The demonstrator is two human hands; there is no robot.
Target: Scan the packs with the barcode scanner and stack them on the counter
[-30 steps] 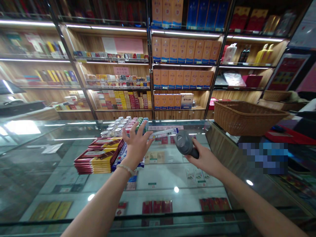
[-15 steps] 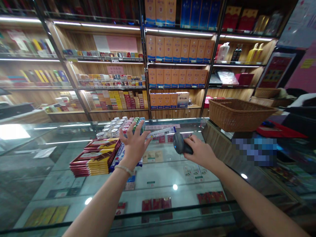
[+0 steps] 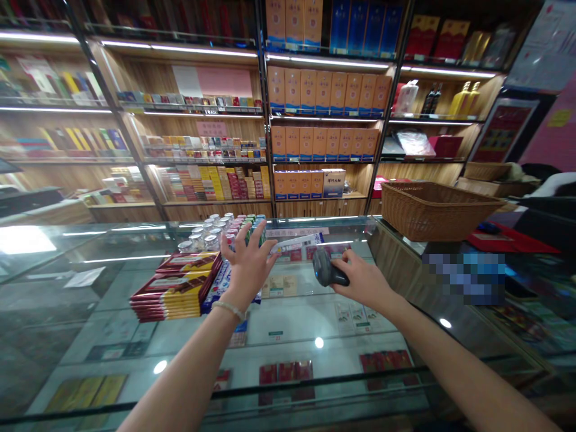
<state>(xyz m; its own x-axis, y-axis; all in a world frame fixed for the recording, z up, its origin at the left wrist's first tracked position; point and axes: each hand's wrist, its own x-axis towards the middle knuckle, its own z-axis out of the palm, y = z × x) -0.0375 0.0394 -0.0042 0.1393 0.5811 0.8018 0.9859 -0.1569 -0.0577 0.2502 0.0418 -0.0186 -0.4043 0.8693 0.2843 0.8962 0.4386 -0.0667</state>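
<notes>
head view: the scanner was seen lower than a second ago, its head no longer tipped up but turned down and in towards the slim white-and-blue box. the right hand was wrapped round the scanner's grip and had been brought nearer to the left hand. the left hand had hardly been moved: its fingers were kept spread wide, palm away from the camera, over the blue-and-white packs beside the stack of red-and-yellow cartons on the glass counter. the box was found just past the left thumb, between the two hands, so the scanner was judged to be aimed at it. whether the box was pinched by the thumb or merely lay on the glass could not be told, as its near end was hidden behind the hand. the scanner's window was turned away and no beam could be made out. the small bottles were partly covered by the fingers.
</notes>
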